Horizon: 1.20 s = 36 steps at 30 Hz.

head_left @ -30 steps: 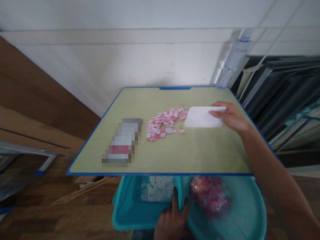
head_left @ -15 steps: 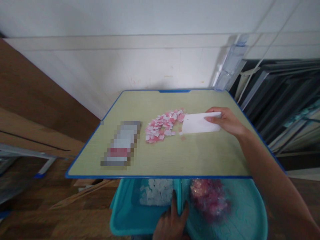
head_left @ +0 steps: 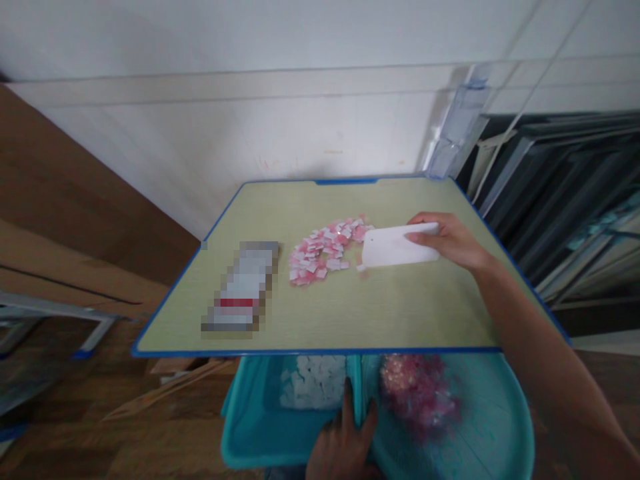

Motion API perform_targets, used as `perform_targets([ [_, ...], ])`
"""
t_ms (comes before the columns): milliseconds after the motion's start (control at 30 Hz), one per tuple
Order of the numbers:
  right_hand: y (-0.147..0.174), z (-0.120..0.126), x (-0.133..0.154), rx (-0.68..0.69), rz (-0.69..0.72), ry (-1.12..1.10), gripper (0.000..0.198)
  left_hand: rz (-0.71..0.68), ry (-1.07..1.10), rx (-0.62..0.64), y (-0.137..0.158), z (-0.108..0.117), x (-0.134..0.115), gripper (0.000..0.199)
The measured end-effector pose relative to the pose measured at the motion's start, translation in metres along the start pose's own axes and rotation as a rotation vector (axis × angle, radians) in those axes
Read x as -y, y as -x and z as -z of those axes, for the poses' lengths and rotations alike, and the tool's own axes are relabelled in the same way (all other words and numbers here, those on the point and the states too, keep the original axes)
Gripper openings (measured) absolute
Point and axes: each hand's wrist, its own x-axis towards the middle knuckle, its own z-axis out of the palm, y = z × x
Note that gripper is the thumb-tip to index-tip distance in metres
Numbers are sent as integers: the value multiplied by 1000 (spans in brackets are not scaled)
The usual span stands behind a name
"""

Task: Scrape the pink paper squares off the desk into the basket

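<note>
My right hand is closed on one end of a flat white card, thumb on top. The card has a small hole near its far corner and lies low over the table, its left edge beside a curved pile of small pink-and-white pieces. A few of those pieces touch the card's lower left corner. Below the table's front edge, my left hand grips the adjoining rims of two teal containers, index finger on the left side and thumb on the right.
The yellow-green table has a blue edge. A blurred-out phone-shaped object lies at its left. White pieces lie in the rectangular teal basin; pink, shiny bits lie in the round teal tub. A clear bottle stands behind.
The view has shifted slightly. Both hands, the card and the pile keep nearly the same places relative to the table.
</note>
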Motion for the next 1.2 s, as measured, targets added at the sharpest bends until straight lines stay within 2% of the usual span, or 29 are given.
perform_targets([
  [167,3,9,-1,-39,-2,18,26,-2,5,25,0,2,-1,83],
  [367,5,13,1,29,-39,33,27,8,6,7,2,1,-1,81],
  [500,7,13,3,-16,-39,31,27,5,17,8,1,0,-1,83],
  [600,8,14,5,11,-41,48,25,-8,28,10,0,-1,0,83],
  [967,16,36,9,-35,-68,113,24,-5,31,8,0,-9,2,83],
  [1200,18,39,9,60,-75,107,19,-1,22,-54,1,-11,-6,82],
])
